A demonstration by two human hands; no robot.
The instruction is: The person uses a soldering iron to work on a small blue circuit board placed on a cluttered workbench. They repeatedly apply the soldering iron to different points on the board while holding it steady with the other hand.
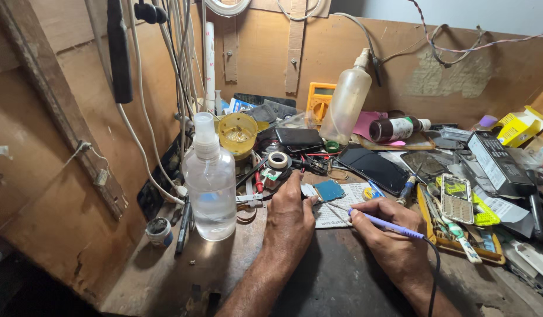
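Your left hand (pixel 290 208) presses with fingers together on the small blue circuit board (pixel 329 190), which lies on the paper just behind your hands. Your right hand (pixel 384 230) grips the soldering iron (pixel 384 223) like a pen; keep the board pinned and touch the tip lightly.

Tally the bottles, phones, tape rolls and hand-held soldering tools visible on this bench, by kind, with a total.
Bottles: 3 – clear spray bottle, tall cloudy bottle, dark bottle lying down
Phones: 3 – black phone, black phone with dark screen, keypad phone
Tape rolls: 1 – white tape roll
Soldering tools: 1 – soldering iron in the right hand
Total: 8
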